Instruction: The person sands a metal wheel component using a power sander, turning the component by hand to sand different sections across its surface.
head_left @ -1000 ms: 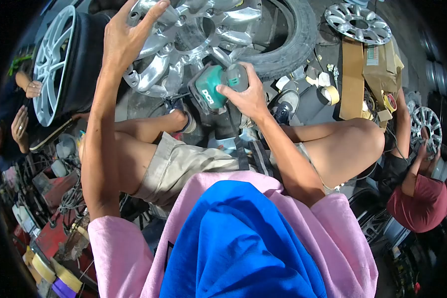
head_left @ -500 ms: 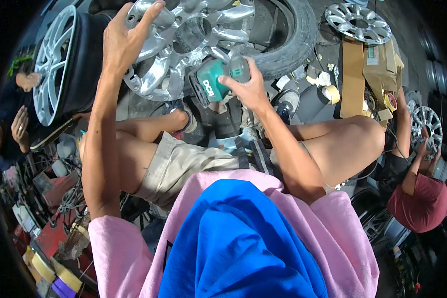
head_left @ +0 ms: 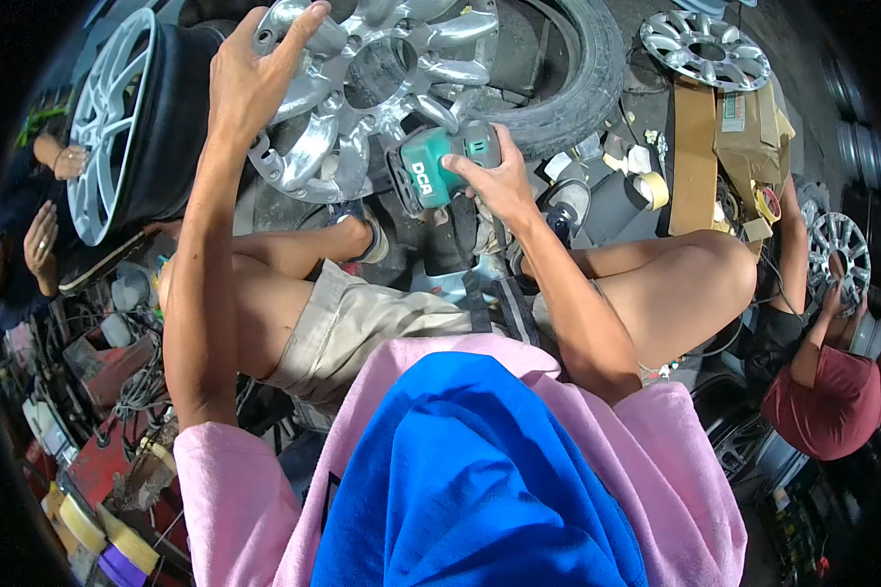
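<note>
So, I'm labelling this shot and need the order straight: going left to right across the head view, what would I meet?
White spoked wheel → left hand → green power tool → yellow tape roll → brown cardboard strip → silver wheel face near the person in dark red.

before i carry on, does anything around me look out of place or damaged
Paper scraps lie scattered like litter near the tape roll, and the cardboard box looks crumpled. Cables at lower left are tangled. The sander in your right hand and the polished wheel show no obvious damage.
</note>
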`<state>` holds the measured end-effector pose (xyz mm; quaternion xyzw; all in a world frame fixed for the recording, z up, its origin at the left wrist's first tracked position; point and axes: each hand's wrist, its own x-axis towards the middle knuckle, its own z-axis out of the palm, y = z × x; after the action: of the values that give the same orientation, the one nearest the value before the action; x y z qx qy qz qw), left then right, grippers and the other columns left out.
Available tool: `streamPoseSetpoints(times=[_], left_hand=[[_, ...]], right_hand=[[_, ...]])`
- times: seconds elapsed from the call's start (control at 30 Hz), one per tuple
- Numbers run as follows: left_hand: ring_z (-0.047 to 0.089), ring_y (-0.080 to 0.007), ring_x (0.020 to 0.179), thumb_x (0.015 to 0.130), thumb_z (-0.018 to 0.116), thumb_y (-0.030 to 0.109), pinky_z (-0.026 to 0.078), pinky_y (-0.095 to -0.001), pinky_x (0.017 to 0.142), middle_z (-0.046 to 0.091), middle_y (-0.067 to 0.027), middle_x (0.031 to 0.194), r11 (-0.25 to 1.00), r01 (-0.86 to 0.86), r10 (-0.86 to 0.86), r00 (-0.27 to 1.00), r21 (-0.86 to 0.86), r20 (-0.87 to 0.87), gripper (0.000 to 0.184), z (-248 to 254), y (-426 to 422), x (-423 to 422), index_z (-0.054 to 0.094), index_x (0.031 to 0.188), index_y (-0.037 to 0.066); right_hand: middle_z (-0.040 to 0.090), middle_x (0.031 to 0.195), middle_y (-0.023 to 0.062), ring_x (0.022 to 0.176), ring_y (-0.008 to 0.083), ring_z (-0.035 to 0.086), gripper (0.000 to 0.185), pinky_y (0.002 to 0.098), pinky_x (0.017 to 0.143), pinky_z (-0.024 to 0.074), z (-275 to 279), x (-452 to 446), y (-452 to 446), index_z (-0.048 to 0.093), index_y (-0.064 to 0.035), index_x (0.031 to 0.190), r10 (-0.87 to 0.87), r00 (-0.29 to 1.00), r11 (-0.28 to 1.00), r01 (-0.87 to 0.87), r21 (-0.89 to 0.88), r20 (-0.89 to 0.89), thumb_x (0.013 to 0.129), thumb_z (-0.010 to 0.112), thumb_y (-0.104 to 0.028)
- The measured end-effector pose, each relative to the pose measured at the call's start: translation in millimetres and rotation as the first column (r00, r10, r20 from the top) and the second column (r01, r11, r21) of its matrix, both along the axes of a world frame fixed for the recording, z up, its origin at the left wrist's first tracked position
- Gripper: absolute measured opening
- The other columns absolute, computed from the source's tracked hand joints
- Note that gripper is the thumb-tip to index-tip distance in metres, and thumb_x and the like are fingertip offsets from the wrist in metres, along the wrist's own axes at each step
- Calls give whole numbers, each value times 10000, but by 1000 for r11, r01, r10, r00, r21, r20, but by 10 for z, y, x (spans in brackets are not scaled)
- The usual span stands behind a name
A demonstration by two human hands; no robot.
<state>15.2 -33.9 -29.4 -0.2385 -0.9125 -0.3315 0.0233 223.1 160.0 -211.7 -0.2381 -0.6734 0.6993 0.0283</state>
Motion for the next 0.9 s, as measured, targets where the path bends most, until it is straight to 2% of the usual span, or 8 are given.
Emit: streamPoseSetpoints(times=[0.03, 0.1, 0.17, 0.23, 0.27, 0.37, 0.77, 0.9], left_hand=[[633, -130, 793, 937, 720, 552, 503, -304, 756, 731, -81, 847, 1000, 16, -16, 998, 5, -67, 581, -12, 14, 2, 734, 1058, -17], [635, -137, 791, 938, 717, 558, 505, -307, 755, 729, -81, 845, 999, 33, -31, 991, 9, -133, 582, -15, 48, -5, 736, 1060, -11], [647, -162, 803, 902, 733, 604, 512, -323, 770, 732, -98, 856, 1000, 16, -16, 1000, 3, -13, 651, 94, 121, 16, 740, 1012, -37], [643, -186, 762, 934, 719, 494, 509, -361, 724, 705, -140, 817, 999, -45, 45, 998, 7, 36, 552, 229, 270, 84, 699, 1004, -53], [639, -210, 720, 966, 705, 384, 506, -399, 678, 678, -182, 777, 995, -101, 101, 991, 6, 88, 456, 276, 308, 110, 658, 996, -68], [640, -211, 710, 977, 683, 402, 501, -394, 670, 690, -174, 761, 998, -23, 19, 998, 66, 66, 481, 192, 276, -23, 673, 1002, -78], [622, -180, 713, 1005, 663, 365, 505, -385, 658, 713, -164, 774, 997, -18, 8, 991, 73, 133, 464, 2, 491, -407, 708, 980, -96], [633, -181, 733, 992, 679, 384, 513, -391, 673, 716, -173, 783, 998, -11, 10, 1000, 54, 10, 489, -93, 437, -488, 710, 984, -103]], right_hand=[[705, 1086, 131, 980, 211, 674, 690, 364, 881, 539, 41, -18, 9, 589, -17, 1259, -2, 998, 1000, 3, -8, 65, 725, 894, -331], [701, 1100, 147, 990, 232, 680, 701, 377, 888, 539, 108, -109, 21, 585, -15, 1258, -2, 1000, 1000, 2, 13, 9, 719, 893, -340], [697, 1114, 164, 1001, 253, 686, 712, 390, 895, 539, 175, -155, -11, 580, -13, 1258, 4, 999, 999, -3, 34, -47, 713, 892, -349], [695, 1047, 128, 910, 224, 674, 675, 370, 787, 553, 264, -176, -43, 566, -3, 1240, 64, 966, 873, 68, 483, -252, 734, 900, -299], [664, 1116, 176, 1027, 312, 659, 714, 419, 934, 512, 455, -119, -77, 558, 0, 1242, 64, 974, 855, 59, 515, -218, 702, 904, -313], [629, 1141, 193, 1063, 355, 639, 715, 431, 935, 507, 468, 140, -164, 563, -15, 1238, 38, 983, 790, 80, 607, -178, 684, 900, -317], [584, 1114, 186, 1041, 390, 612, 695, 464, 898, 502, 431, 316, -271, 546, -3, 1225, -115, 974, 779, 210, 591, -195, 693, 894, -284], [555, 1127, 179, 1009, 411, 619, 692, 503, 817, 525, 439, 127, -220, 518, -48, 1247, -132, 942, 707, 307, 637, -308, 705, 862, -305]])
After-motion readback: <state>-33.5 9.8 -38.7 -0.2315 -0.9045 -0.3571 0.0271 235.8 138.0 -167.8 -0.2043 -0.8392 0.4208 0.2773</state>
